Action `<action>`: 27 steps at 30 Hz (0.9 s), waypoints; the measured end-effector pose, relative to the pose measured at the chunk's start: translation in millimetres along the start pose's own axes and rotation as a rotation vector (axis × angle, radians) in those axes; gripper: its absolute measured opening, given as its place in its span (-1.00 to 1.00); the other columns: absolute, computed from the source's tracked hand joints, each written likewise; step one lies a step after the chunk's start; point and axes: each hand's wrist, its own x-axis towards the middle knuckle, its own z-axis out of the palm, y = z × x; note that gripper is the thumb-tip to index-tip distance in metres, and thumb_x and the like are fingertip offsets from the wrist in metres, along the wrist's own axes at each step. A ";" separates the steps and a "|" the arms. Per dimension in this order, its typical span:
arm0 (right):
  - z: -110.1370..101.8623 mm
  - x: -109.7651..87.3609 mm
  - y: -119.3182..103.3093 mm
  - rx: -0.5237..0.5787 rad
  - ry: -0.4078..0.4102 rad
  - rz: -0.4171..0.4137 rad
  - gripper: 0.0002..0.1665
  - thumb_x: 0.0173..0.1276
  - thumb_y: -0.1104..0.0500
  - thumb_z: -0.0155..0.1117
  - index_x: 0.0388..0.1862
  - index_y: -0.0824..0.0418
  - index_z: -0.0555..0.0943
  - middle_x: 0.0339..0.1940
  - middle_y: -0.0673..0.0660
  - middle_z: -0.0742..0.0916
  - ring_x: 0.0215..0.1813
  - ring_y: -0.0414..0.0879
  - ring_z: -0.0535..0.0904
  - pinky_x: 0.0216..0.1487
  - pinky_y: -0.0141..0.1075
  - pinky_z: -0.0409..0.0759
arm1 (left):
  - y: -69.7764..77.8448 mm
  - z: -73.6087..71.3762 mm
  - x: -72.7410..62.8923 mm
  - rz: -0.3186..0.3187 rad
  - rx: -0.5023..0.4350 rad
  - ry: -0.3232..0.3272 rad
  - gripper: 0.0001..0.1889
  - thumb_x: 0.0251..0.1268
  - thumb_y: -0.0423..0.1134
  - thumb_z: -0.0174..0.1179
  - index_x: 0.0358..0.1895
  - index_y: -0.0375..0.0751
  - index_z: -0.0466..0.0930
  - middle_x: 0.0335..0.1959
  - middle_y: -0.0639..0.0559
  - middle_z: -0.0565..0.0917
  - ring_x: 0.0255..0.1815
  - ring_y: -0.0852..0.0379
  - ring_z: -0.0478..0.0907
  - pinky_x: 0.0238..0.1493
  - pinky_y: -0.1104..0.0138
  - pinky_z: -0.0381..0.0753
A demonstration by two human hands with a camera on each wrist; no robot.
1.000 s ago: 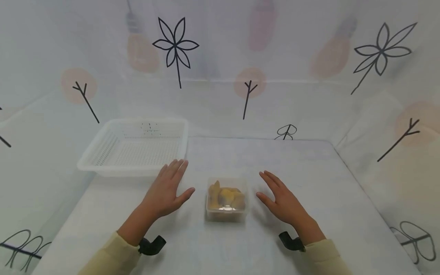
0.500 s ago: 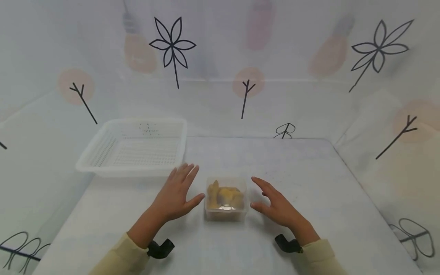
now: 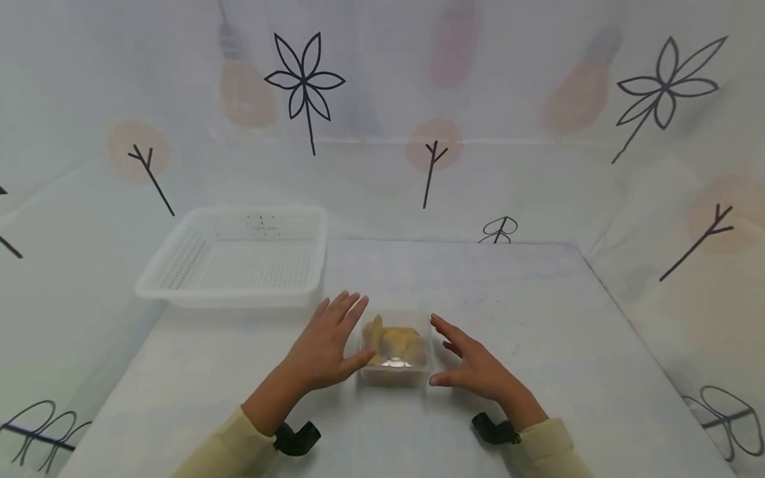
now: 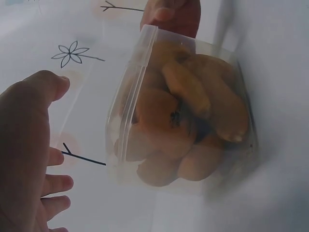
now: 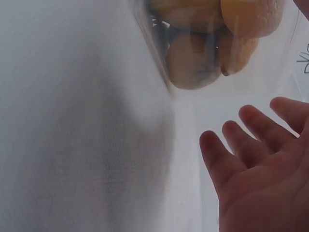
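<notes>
Head view, nearest first: pale yellow sleeves (image 3: 230, 443) reach over a white table (image 3: 382, 431). Left hand (image 3: 323, 348) has its fingers spread, its thumb overlapping the left edge of a clear plastic box (image 3: 394, 378); the left wrist view shows a gap between them. Right hand (image 3: 478, 370), fingers parted and slightly bent, is just right of the box, which holds yellow-brown, rounded pieces (image 3: 397, 342). Farther left sits a white perforated basket (image 3: 224, 298), before a printed cloth backdrop (image 3: 370, 186).
</notes>
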 end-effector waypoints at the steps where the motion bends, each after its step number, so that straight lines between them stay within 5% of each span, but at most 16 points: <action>1: 0.7 0.6 0.6 0.011 -0.005 -0.002 0.29 -0.03 -0.08 0.59 0.56 -0.23 -0.01 0.57 0.00 0.22 0.52 0.05 0.24 0.40 -0.01 0.36 | 1.7 1.0 1.1 0.005 0.001 -0.001 -0.16 0.29 0.30 0.00 0.51 -0.10 0.10 0.48 -0.10 0.28 0.53 -0.09 0.13 0.51 -0.09 0.12; 11: 8.8 7.8 1.3 0.058 -0.022 0.032 0.36 -0.01 -0.06 0.58 0.60 0.02 -0.09 0.59 0.16 0.16 0.48 0.19 0.29 0.39 0.02 0.35 | 17.0 5.1 9.3 0.023 -0.026 -0.047 -0.19 0.28 0.31 0.00 0.50 -0.05 0.14 0.49 -0.04 0.27 0.53 -0.04 0.13 0.51 -0.01 0.15; 18: 15.0 13.1 6.5 0.071 -0.052 0.102 0.41 -0.06 -0.11 0.60 0.60 0.00 -0.13 0.60 0.10 0.14 0.50 0.13 0.27 0.43 0.05 0.30 | 24.7 8.3 11.2 0.043 -0.012 -0.083 -0.17 0.29 0.35 -0.04 0.51 -0.04 0.12 0.50 -0.03 0.25 0.54 -0.03 0.13 0.51 -0.01 0.15; 27: 19.0 19.3 7.9 0.064 -0.049 0.081 0.50 -0.17 -0.10 0.66 0.60 -0.04 -0.14 0.53 0.09 0.30 0.48 0.05 0.30 0.39 -0.02 0.37 | 31.3 15.0 9.9 0.085 0.036 -0.076 -0.16 0.28 0.38 -0.04 0.51 -0.02 0.11 0.48 -0.03 0.27 0.53 -0.03 0.14 0.51 0.00 0.17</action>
